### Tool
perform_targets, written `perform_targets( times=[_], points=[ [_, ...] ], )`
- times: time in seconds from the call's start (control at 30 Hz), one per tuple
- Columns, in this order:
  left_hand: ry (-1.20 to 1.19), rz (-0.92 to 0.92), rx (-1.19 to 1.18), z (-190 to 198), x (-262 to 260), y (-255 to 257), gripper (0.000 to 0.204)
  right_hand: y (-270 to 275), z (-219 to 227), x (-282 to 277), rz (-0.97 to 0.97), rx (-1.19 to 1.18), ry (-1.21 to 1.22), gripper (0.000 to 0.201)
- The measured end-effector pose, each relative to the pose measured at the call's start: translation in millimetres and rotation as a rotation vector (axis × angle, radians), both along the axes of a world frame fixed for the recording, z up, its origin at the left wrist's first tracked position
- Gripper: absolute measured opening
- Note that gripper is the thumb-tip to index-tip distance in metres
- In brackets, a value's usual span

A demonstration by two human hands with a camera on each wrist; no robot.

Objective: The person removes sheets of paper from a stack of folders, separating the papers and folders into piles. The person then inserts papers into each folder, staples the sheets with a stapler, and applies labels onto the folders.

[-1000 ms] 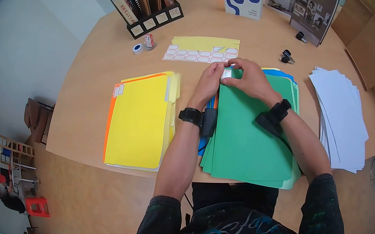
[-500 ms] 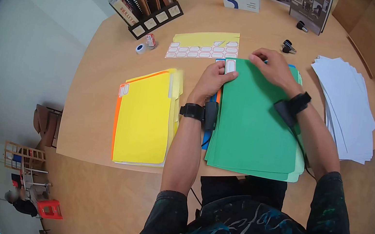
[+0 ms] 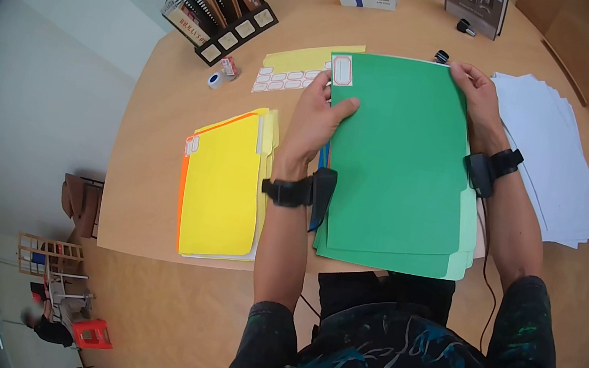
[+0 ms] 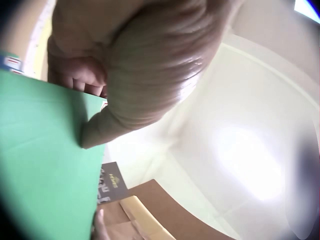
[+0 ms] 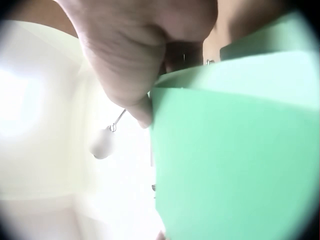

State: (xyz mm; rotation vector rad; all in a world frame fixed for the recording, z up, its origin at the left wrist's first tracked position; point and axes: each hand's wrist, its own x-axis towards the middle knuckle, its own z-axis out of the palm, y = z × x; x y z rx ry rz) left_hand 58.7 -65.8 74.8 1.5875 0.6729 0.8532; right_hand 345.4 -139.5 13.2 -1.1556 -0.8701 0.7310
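Both hands hold a green folder [image 3: 398,162], its upper end raised off the pile beneath. At its left edge my left hand [image 3: 313,124] grips it, thumb on the front face and the other fingers behind. My right hand [image 3: 480,104] pinches the top right corner, as the right wrist view shows with the thumb against the folder's edge [image 5: 235,160]. A white label with a red border [image 3: 342,70] sits at the folder's top left corner. More green folders [image 3: 455,267] show below it, with a blue edge peeking out at the left.
A stack of yellow folders [image 3: 223,188] lies to the left. Behind stand a sheet of labels [image 3: 272,82], a small tape roll [image 3: 214,80], a black file rack [image 3: 237,36] and upright books [image 3: 475,6]. White paper [image 3: 552,163] lies at the right, black clips [image 3: 466,27] further back.
The right hand has moved right from the label to the folder's top right corner. The left hand keeps its hold on the left edge, and the folder's top has come up.
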Motion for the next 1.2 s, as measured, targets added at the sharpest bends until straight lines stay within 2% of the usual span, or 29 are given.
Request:
perform_targets(
  times=[0.07,0.1,0.17,0.23,0.27,0.33,0.4,0.43,0.5,0.53,0.6,0.73,0.8,0.87,0.93,1.0,1.03,1.1,1.17,1.2],
  points=[
    [-0.047,0.011,0.033,17.9,-10.1,-24.6,0.044,5.0,-18.1,19.8,0.186,-0.048,0.252,0.035],
    [-0.079,0.133,0.098,30.2,-22.0,-34.3,0.042,5.1,-19.5,19.6,0.187,-0.051,0.254,0.035],
    [-0.210,0.379,0.187,49.8,-47.5,-42.2,0.039,6.2,-20.2,17.4,0.071,-0.127,0.061,0.033],
    [-0.395,0.562,0.231,62.5,-86.2,-32.6,0.034,7.1,-21.1,15.3,0.082,-0.139,-0.031,0.033],
    [-0.481,0.617,0.254,67.2,-114.6,-20.8,0.032,7.1,-20.3,13.2,0.087,-0.146,-0.123,0.032],
    [-0.440,0.772,0.235,72.6,-197.1,14.7,0.033,1.6,-14.7,3.7,0.034,-0.172,-0.200,0.031],
    [-0.268,0.859,0.232,64.5,-253.3,42.8,0.040,-0.1,-13.1,4.3,0.112,-0.220,-0.344,0.033],
    [-0.270,0.862,0.234,60.7,-272.7,50.9,0.040,-0.6,-11.1,4.5,0.114,-0.218,-0.346,0.033],
    [0.216,0.966,0.030,50.6,-307.1,63.4,0.045,-2.0,-9.0,2.6,0.191,-0.252,-0.480,0.034],
    [0.216,0.968,0.032,36.1,-327.2,74.7,0.045,-1.9,-8.7,1.8,0.193,-0.250,-0.479,0.034],
    [0.652,0.879,0.055,0.0,-359.4,96.4,0.049,-2.4,-7.1,0.2,0.215,-0.283,-0.546,0.035],
    [0.622,0.812,-0.047,-38.2,-357.8,103.1,0.052,-3.6,-7.1,-0.8,0.208,-0.273,-0.574,0.036],
    [0.761,0.948,0.099,-57.2,-351.3,106.0,0.051,-4.9,-6.0,-1.5,0.224,-0.258,-0.598,0.037],
    [0.719,0.957,0.105,-62.9,-344.6,114.7,0.051,-6.8,-4.5,-2.6,0.218,-0.262,-0.627,0.038],
    [1.011,1.085,0.447,-46.8,-301.3,116.7,0.048,-7.9,-3.2,-4.3,0.219,-0.267,-0.654,0.038],
    [0.840,0.919,0.508,-18.9,-230.1,99.8,0.043,-7.9,-2.7,-6.7,0.225,-0.256,-0.699,0.038],
    [0.757,0.756,0.494,-19.6,-205.4,104.4,0.039,-7.4,-2.5,-7.7,0.228,-0.255,-0.701,0.038],
    [0.564,0.395,0.280,-17.4,-142.6,95.3,0.038,-9.0,-2.6,-8.7,0.213,-0.241,-0.729,0.038],
    [0.537,0.168,0.120,-12.8,-83.7,74.1,0.049,-9.6,-2.6,-8.3,0.211,-0.239,-0.735,0.037],
    [0.595,0.122,0.091,-20.1,-60.9,72.1,0.051,-10.0,-2.5,-7.6,0.210,-0.237,-0.740,0.037]
  ],
)
